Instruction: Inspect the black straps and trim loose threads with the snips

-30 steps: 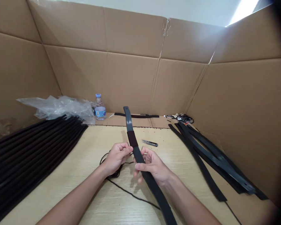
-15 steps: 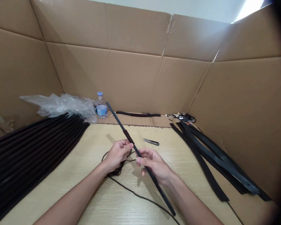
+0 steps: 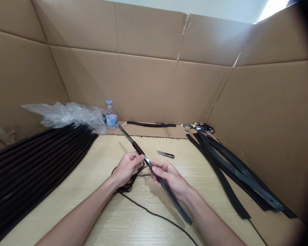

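A long dark flat strip [image 3: 172, 197] slants across the middle of the view, raised above the table. Dark brown cord is wound in a tight band [image 3: 138, 148] around its upper half. My left hand [image 3: 129, 169] pinches the strip at the lower end of this band, thumb on top. Lower down, my right hand [image 3: 169, 177] is closed around the bare strip, with its thumb along the upper face. A loose coil of dark cord [image 3: 129, 186] lies under and beside my left hand, and one length trails toward the front right.
Thread snips [image 3: 165, 154] lie beyond my hands. Many wrapped dark strips [image 3: 41, 164] fill the left side; bare black strips [image 3: 226, 171] lie at right. A water bottle [image 3: 111, 116], plastic bag [image 3: 69, 114] and tangled bits [image 3: 202, 128] stand along the cardboard wall [image 3: 143, 85].
The strip has turned so its flat face shows more, and its far end has dipped. My right hand's fingers have closed more firmly round it. My left hand has shifted slightly left.
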Motion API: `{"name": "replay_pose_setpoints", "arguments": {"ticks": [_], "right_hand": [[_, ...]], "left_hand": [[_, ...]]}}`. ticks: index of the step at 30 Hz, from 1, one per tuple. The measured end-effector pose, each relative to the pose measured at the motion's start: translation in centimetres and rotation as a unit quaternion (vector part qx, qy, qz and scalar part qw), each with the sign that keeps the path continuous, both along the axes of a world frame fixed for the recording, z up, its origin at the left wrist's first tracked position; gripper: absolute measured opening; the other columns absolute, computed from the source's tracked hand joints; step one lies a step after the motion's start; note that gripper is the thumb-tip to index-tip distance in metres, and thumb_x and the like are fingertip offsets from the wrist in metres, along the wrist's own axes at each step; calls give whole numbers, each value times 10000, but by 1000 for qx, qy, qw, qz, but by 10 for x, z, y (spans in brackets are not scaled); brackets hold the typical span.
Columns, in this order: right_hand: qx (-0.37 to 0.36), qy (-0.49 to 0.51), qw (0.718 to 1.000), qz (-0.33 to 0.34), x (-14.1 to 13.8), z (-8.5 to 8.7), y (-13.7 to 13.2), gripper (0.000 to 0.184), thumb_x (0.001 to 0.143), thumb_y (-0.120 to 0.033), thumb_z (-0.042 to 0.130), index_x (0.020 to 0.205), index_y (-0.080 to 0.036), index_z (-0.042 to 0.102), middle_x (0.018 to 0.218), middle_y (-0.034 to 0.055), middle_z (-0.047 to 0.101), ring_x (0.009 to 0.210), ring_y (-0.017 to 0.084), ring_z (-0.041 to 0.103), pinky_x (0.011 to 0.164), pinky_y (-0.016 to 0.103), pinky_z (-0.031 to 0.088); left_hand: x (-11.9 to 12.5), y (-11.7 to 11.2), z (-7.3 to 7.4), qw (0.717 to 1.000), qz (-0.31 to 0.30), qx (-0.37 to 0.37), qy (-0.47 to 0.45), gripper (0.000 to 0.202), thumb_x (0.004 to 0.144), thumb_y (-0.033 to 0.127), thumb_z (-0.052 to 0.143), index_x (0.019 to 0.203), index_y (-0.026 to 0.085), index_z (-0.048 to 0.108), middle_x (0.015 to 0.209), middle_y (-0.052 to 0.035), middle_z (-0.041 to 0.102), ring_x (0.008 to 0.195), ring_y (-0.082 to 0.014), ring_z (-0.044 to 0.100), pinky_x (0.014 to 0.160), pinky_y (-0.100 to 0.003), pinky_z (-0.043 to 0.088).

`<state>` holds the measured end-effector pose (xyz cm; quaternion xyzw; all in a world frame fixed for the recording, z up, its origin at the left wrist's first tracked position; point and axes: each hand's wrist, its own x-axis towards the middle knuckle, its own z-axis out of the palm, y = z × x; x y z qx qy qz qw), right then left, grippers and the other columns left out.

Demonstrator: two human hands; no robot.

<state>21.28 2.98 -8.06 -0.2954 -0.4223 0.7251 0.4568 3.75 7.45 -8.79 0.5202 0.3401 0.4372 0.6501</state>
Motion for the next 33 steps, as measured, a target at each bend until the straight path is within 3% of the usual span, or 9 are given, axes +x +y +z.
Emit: {"name": "replay_pose_setpoints", "arguments": {"ticks": [4, 10, 15, 18, 21, 24, 29, 33], "right_hand": [[26, -27, 999, 0, 1, 0, -2, 336, 682, -300, 745, 919, -88, 636, 726, 26, 565, 566, 62, 496, 481, 170, 411], [29, -50, 998, 22, 1, 2, -3, 472, 606, -284, 790, 945, -125, 501, 896, 64, 608, 605, 185, 646, 442, 238, 490], [64, -43, 997, -17, 0, -4, 2, 459, 695, -347, 728, 890, -174, 350, 846, 100, 668, 458, 97, 540, 377, 187, 405], [8, -5, 1000, -22, 1, -8, 8, 393, 762, -402, 654, 925, -173, 379, 885, 131, 672, 541, 117, 570, 446, 207, 424], [-51, 13, 998, -34, 1, -10, 11, 467, 680, -351, 726, 981, -156, 427, 910, 153, 667, 599, 139, 588, 486, 220, 427], [-85, 17, 995, -56, -1, -9, 9, 548, 605, -257, 781, 1051, -135, 486, 854, 98, 662, 579, 100, 553, 501, 201, 421], [-49, -16, 998, -39, -5, -8, 0, 435, 587, -222, 801, 946, -107, 583, 724, 10, 604, 535, 52, 522, 519, 170, 433], [-19, -22, 999, -27, -5, -7, 1, 465, 622, -302, 784, 914, -153, 455, 813, 54, 653, 475, 87, 540, 421, 192, 403]], "left_hand": [[-2, 0, 0, 1000, -26, 2, -7, 348, 778, 450, 651, 718, 168, 455, 489, 91, 258, 387, -33, 118, 348, -166, 61], [-2, -2, 5, 999, -33, 7, -22, 361, 787, 390, 655, 657, 190, 385, 476, 99, 224, 381, -37, 104, 343, -169, 64], [-1, 0, 3, 1000, -2, 11, -8, 374, 773, 400, 668, 643, 189, 388, 473, 97, 228, 385, -41, 112, 349, -180, 67], [-1, 4, -2, 999, 41, 17, 5, 386, 759, 435, 676, 646, 188, 400, 461, 96, 239, 381, -43, 133, 351, -180, 71], [1, 6, -5, 998, 64, 15, 24, 394, 744, 468, 681, 650, 182, 427, 447, 96, 236, 381, -44, 142, 350, -178, 70], [4, 5, -6, 998, 54, 9, 30, 389, 747, 497, 666, 674, 172, 466, 452, 98, 222, 383, -42, 127, 349, -175, 67], [5, 3, -5, 999, 44, 2, 10, 412, 734, 496, 682, 658, 175, 435, 474, 98, 217, 390, -39, 137, 349, -167, 81], [4, 3, -5, 1000, 30, -7, 7, 409, 745, 499, 667, 660, 181, 423, 475, 101, 220, 381, -34, 118, 344, -164, 76]]}}
